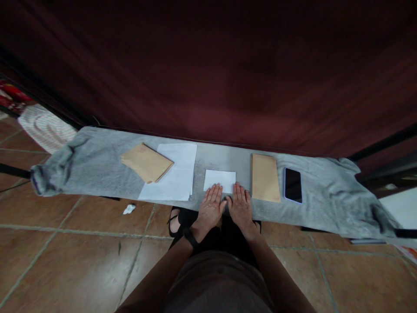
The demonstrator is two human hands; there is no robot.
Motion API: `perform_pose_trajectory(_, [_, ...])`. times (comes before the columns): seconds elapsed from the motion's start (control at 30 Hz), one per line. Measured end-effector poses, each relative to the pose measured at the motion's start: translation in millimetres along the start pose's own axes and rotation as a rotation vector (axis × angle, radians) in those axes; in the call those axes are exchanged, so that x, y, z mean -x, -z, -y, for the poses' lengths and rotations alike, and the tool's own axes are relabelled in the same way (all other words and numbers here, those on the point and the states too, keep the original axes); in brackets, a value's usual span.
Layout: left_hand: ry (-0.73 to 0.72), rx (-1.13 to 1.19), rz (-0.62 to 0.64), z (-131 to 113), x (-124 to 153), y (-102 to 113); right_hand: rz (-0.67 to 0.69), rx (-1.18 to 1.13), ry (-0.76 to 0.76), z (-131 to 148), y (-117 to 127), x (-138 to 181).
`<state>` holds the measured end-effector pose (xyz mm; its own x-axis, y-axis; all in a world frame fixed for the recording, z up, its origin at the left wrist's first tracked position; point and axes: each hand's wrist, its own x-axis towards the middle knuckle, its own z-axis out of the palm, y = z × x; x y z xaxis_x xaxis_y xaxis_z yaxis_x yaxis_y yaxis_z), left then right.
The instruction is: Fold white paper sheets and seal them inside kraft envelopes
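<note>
A small white sheet of paper (pixel 220 177), perhaps folded, lies in front of me on the grey cloth. My left hand (pixel 211 208) rests flat with its fingertips on the sheet's lower left part. Beside it, my right hand (pixel 240 205) lies flat too, fingers stretched out over the lower right corner. The thumbs nearly meet between the hands, and neither hand grips anything. To the right is a neat stack of brown envelopes (pixel 265 177). On the left, more brown envelopes (pixel 147 162) lie askew across larger white sheets (pixel 177 171).
A phone (pixel 292 185) with a dark screen lies right of the envelope stack. The grey cloth (pixel 94 161) covers a long narrow surface. Behind it hangs a dark red curtain (pixel 221 95). A crumpled white scrap (pixel 129 209) is on the tiled floor (pixel 81 256).
</note>
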<state>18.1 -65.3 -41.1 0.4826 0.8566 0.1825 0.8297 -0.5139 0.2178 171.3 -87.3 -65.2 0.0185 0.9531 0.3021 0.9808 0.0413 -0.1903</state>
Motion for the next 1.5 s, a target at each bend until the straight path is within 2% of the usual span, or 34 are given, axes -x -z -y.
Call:
perform_pose_trajectory(0.13, [-0.053,0.030,0.033,-14,-2,-7,0.031,-0.016,-0.004,-2,-1,1])
perform_pose_trajectory(0.43, [-0.113,0.036,0.062,-6,0,-4,0.132,-0.150,0.176,-11,12,9])
perform_pose_trajectory(0.63, [-0.040,0.006,0.017,-4,1,-6,0.095,-0.078,0.128,-5,14,15])
perform_pose_trajectory(0.9, [0.090,-0.075,-0.015,23,9,3,0.025,-0.054,0.061,-6,9,20])
perform_pose_trajectory(1.0, [0.123,-0.082,-0.033,26,10,6,0.023,-0.049,0.060,-6,9,20])
perform_pose_trajectory(1.07, [0.122,-0.078,-0.041,22,6,6,0.024,-0.046,0.062,-5,10,20])
perform_pose_trajectory(1.17, [0.029,-0.040,-0.016,8,-8,3,0.025,-0.041,0.056,-5,10,20])
perform_pose_trajectory(1.27, [-0.068,0.015,0.038,-9,-25,-6,0.033,-0.037,0.060,-5,10,20])
perform_pose_trajectory(1.33, [-0.079,0.033,0.060,-16,-36,-13,0.036,-0.036,0.068,-5,9,20])
perform_pose_trajectory(1.5, [-0.020,0.008,0.032,-6,-49,-23,0.029,-0.034,0.066,-5,8,19])
